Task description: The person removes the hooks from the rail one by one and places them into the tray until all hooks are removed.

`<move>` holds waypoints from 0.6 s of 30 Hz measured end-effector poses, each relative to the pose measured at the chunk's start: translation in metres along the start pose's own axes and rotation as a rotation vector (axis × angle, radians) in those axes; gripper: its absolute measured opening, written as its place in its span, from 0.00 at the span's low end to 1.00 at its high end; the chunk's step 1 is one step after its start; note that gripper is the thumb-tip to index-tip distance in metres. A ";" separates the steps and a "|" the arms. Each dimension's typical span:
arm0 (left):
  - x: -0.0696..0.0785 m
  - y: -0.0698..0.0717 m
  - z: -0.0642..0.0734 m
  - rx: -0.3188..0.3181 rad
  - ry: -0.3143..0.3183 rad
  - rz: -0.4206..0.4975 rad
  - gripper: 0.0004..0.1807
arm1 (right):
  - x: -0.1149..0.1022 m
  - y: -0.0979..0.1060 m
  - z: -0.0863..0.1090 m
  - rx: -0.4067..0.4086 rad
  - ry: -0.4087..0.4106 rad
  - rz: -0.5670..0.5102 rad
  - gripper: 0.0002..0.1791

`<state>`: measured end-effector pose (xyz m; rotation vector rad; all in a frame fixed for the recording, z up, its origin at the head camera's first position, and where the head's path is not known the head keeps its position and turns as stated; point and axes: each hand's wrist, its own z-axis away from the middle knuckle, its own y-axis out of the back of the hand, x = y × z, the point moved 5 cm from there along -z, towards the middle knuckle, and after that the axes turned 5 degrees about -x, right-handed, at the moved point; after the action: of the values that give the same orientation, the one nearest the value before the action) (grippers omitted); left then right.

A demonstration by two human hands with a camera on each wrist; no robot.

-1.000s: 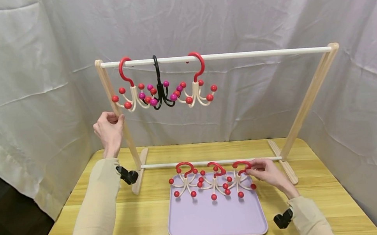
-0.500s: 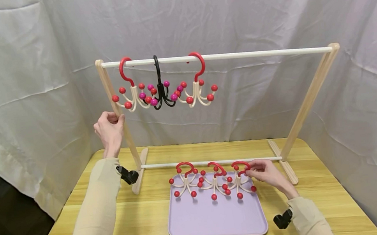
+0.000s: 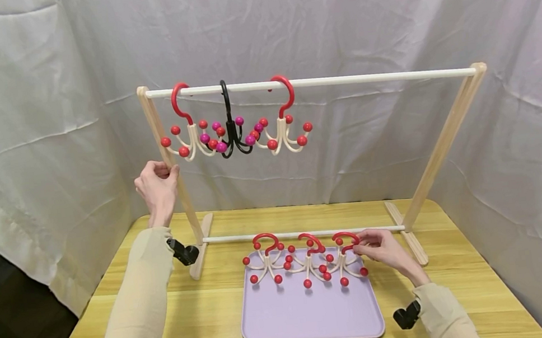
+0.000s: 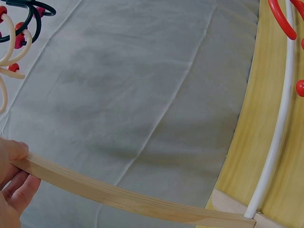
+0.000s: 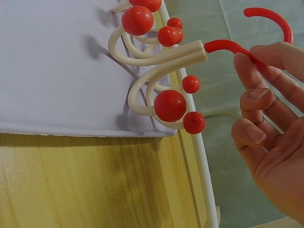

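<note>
My left hand (image 3: 157, 187) grips the left wooden post (image 4: 128, 199) of a hanging rack, thumb on one side and fingers on the other. In the right wrist view my right hand (image 5: 280, 109) pinches the red hook of a cream multi-arm hanger (image 5: 180, 54) with red ball tips, thumb against fingers. This hanger stands at the back right corner of the lilac tray (image 3: 314, 316). Two matching hangers, one in the middle (image 3: 309, 263) and one at the left (image 3: 267, 260), stand beside it along the tray's back edge.
From the rack's white top rail (image 3: 371, 76) hang two cream hangers with red hooks and, between them, a black hanger (image 3: 231, 131) with magenta balls. The right post (image 3: 445, 142) slopes down to a wooden foot. A white lower bar (image 3: 229, 238) runs behind the tray.
The right hanger has tilted slightly in my right hand, its lower balls shifting a little to the left. My left hand has stayed on the post.
</note>
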<state>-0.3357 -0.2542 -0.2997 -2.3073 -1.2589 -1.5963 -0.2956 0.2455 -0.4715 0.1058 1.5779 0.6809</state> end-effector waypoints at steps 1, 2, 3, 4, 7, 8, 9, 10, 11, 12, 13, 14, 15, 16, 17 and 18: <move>0.000 0.000 0.000 0.000 0.000 -0.001 0.14 | 0.000 0.000 0.000 -0.001 0.003 0.004 0.19; 0.000 0.000 0.000 0.000 0.001 -0.002 0.14 | 0.000 0.000 0.000 0.002 0.001 0.005 0.18; 0.000 0.000 0.000 0.000 0.001 -0.003 0.14 | 0.000 0.000 0.000 0.004 -0.001 0.005 0.18; 0.000 0.000 0.000 0.000 0.002 -0.003 0.14 | 0.000 0.000 0.000 0.003 0.001 0.009 0.18; -0.001 0.000 0.000 0.002 0.003 -0.001 0.14 | -0.002 0.000 0.001 0.007 0.001 0.010 0.19; -0.001 0.000 0.000 0.002 0.004 0.000 0.14 | -0.002 0.000 0.001 0.010 -0.001 0.008 0.19; -0.001 0.000 0.000 0.001 0.005 0.001 0.14 | -0.002 0.001 0.001 0.009 0.002 0.010 0.19; -0.001 0.000 0.000 0.001 0.005 0.003 0.13 | -0.003 0.001 0.001 0.008 0.007 0.009 0.19; -0.001 0.000 0.000 0.002 0.004 0.005 0.13 | -0.003 0.001 0.001 0.013 0.007 0.004 0.19; -0.001 0.000 0.001 0.001 0.004 0.004 0.13 | -0.004 0.001 0.001 0.015 0.014 -0.002 0.18; -0.001 0.000 0.001 0.002 0.004 0.006 0.13 | -0.005 0.002 0.001 0.017 0.022 -0.005 0.18; -0.001 0.000 0.001 0.002 0.003 0.007 0.13 | -0.005 0.002 0.001 0.020 0.028 -0.006 0.17; 0.000 0.000 0.001 0.001 0.003 0.009 0.13 | -0.006 0.003 0.001 0.025 0.032 -0.010 0.17; 0.000 0.000 0.001 0.003 0.001 0.010 0.13 | -0.006 0.003 0.000 0.030 0.032 -0.010 0.17; 0.000 0.000 0.001 0.003 0.000 0.009 0.13 | -0.007 0.004 0.000 0.034 0.034 -0.009 0.18; 0.000 0.000 0.001 0.004 -0.001 0.009 0.12 | -0.008 0.004 0.000 0.037 0.033 -0.007 0.18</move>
<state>-0.3350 -0.2542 -0.2998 -2.3080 -1.2495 -1.5884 -0.2962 0.2451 -0.4629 0.1167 1.6222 0.6515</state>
